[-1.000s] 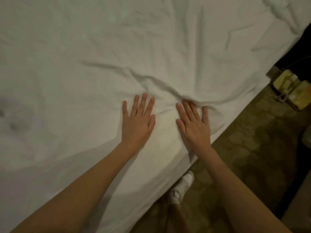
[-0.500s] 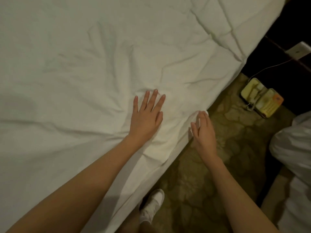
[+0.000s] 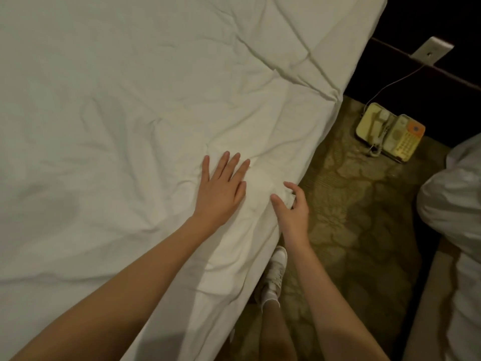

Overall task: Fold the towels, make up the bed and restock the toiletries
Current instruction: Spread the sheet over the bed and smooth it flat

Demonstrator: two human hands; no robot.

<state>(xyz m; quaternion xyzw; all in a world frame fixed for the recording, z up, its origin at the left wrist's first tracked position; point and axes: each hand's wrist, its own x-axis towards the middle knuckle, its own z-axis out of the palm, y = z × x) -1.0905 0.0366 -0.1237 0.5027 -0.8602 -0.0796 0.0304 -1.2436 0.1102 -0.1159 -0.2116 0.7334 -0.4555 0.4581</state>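
Observation:
A wrinkled white sheet (image 3: pixel 130 113) covers the bed and fills the left and middle of the head view. My left hand (image 3: pixel 221 188) lies flat on the sheet near the bed's right edge, fingers straight and spread. My right hand (image 3: pixel 291 209) is at that edge, thumb and curled fingers pinching a small fold of the sheet where it drops over the side.
A patterned carpet strip (image 3: pixel 351 217) runs along the bed's right side. A yellowish telephone (image 3: pixel 390 131) with a cord sits on the floor near a dark wall with a wall plate (image 3: pixel 432 52). More white bedding (image 3: pixel 455 204) lies at the right. My white shoe (image 3: pixel 276 272) stands by the bed.
Both hands have slid right along the sheet toward the bed's edge. My right hand left the flat top and now pinches the sheet at the edge. The view has shifted right.

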